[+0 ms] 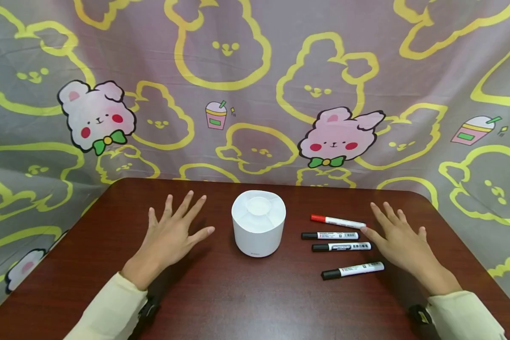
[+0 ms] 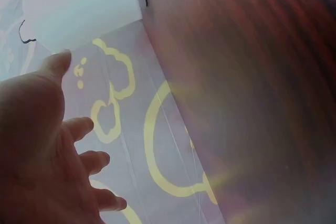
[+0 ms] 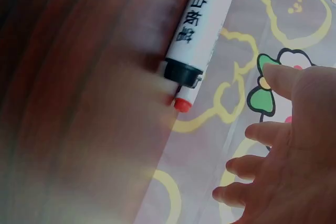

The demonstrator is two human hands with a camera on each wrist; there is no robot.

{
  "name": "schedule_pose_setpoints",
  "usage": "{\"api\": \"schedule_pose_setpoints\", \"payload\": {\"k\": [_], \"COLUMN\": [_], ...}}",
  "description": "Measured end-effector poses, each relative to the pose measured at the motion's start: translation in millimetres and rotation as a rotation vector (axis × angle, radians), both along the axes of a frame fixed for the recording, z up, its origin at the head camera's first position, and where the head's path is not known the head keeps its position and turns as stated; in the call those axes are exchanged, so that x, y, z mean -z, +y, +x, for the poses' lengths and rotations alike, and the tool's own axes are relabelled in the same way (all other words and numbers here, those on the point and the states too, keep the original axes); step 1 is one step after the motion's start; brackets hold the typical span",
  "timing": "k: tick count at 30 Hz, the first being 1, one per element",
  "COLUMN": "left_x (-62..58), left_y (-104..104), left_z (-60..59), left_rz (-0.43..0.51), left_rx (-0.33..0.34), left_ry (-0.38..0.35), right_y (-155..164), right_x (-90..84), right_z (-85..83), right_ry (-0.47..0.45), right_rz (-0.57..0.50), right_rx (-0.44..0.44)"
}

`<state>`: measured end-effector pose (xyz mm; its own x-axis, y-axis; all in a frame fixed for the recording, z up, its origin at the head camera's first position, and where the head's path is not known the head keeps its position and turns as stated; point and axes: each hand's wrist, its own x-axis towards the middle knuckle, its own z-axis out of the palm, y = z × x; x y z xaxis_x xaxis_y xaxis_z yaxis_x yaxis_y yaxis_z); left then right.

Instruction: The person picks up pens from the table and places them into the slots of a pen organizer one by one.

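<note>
My left hand [image 1: 170, 233] is spread palm down over the left half of the table, fingers straight, holding nothing. To its right stands a white round pen holder [image 1: 258, 231] with divided compartments; no pens show in it. My right hand [image 1: 401, 241] is spread too, at the right ends of the markers, its thumb tip close to the red-capped marker [image 1: 340, 222]. Nearer to me lie a black-capped marker [image 1: 331, 236], a second black-capped whiteboard marker [image 1: 344, 246] and a third one [image 1: 352, 270], all roughly sideways with caps to the left. In the right wrist view, a whiteboard marker [image 3: 197, 30] shows large beside the fingers.
The dark reddish-brown wooden table [image 1: 246, 302] has rounded far corners. Right behind its far edge hangs a grey-pink curtain [image 1: 255, 108] with yellow bear outlines and bunny prints. Dark wrist straps [image 1: 420, 314] show below the pale sleeves [image 1: 465, 314].
</note>
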<state>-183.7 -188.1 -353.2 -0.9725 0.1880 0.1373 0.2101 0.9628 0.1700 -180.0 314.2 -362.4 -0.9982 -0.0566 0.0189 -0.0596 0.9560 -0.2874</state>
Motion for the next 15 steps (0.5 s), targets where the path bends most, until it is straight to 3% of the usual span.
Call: {"api": "schedule_pose_setpoints", "payload": {"k": [8,15], "left_x": [-3.6,-6.9], "left_y": [4.5,14.5], "left_z": [1.5,2.9], "left_rz": [0.173,0.335], "left_rx": [0.038,0.092], "left_ry": [-0.074,-0.138], "right_y": [5.1,8.1], "right_x": [0.1,0.2], "right_z": [-8.6,-15.5], "right_ry": [-0.043,-0.077], "right_rz": [-0.137,-0.196], "right_rx": [-0.046,-0.046]}}
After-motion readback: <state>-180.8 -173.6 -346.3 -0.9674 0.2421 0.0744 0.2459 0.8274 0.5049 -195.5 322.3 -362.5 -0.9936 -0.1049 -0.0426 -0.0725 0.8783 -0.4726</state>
